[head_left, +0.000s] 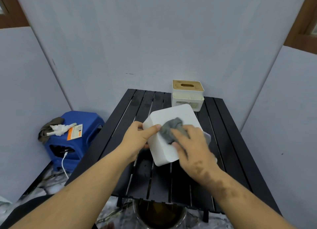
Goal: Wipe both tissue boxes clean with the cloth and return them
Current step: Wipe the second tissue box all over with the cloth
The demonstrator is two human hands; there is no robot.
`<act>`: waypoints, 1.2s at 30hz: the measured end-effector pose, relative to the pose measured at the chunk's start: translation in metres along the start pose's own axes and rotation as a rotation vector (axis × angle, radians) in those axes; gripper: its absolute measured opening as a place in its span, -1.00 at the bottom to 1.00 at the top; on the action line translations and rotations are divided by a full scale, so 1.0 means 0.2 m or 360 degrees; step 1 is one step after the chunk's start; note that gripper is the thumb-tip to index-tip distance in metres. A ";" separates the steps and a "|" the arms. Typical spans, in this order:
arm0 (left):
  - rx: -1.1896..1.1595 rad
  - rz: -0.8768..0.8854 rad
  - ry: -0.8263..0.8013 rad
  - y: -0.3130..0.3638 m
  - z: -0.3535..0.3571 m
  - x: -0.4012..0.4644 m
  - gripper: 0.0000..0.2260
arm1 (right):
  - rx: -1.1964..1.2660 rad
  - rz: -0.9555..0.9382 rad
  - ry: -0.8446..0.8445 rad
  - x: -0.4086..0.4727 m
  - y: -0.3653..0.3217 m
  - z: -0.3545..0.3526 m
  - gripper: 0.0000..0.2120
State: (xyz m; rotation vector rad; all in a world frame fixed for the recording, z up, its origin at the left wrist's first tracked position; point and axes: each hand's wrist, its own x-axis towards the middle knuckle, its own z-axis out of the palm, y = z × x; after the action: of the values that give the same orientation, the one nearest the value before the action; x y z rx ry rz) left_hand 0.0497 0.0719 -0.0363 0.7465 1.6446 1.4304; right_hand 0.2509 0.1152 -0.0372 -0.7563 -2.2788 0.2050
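My left grip (137, 139) holds the white box (169, 136) by its left side, thumb over the top edge, fingers curled underneath; my right grip (190, 146) is closed on the grey cloth (171, 127), bunching it and pressing it flat against the box's broad upturned face; I see the box tilted and raised off the desk (171, 182), over its middle, its near corner pointing towards me; a bit of cloth sticks out past my right grip on the far side; the second box (187, 95), white with a wooden slotted lid, stands upright at the desk's far edge, right of centre, just behind the held one; whether they touch I cannot tell; the desk is black and slatted, set against grey panels; off its left edge a blue stool (80, 139) carries a brown rag (49, 127), crumpled white paper (60, 128) and an orange packet (75, 131); a white cable (64, 165) hangs from the stool's front; under the near edge sits a round bin (160, 213).
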 end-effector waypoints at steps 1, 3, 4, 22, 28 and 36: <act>-0.0002 -0.0001 -0.0013 0.00 0.00 0.00 -0.38 | 0.0023 -0.0114 -0.0047 0.00 -0.02 0.01 -0.66; 0.0006 -0.0026 -0.0027 0.00 -0.01 -0.01 -0.48 | 0.0075 -0.0066 0.0025 0.04 0.04 0.01 -0.69; 0.0006 -0.0034 -0.0025 0.00 -0.01 -0.01 -0.50 | 0.0079 0.0097 0.0129 0.07 0.09 0.00 -0.71; 0.0174 0.0166 0.0014 0.02 -0.02 -0.11 -0.25 | -0.0006 0.0125 0.0210 0.12 0.01 0.01 -0.56; 0.0203 0.0206 0.0025 0.05 -0.01 -0.13 -0.28 | -0.0098 -0.0046 0.0207 0.16 0.17 -0.06 -0.55; 0.0293 0.0264 0.0012 0.05 -0.01 -0.16 -0.31 | -0.0052 -0.0307 0.0086 0.12 -0.06 0.00 -0.54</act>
State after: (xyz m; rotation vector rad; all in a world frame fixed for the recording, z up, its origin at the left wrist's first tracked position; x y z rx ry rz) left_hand 0.0629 0.0465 -0.0200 1.0030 1.7711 1.4084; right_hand 0.2312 0.1192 -0.0191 -0.5474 -2.2914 0.0567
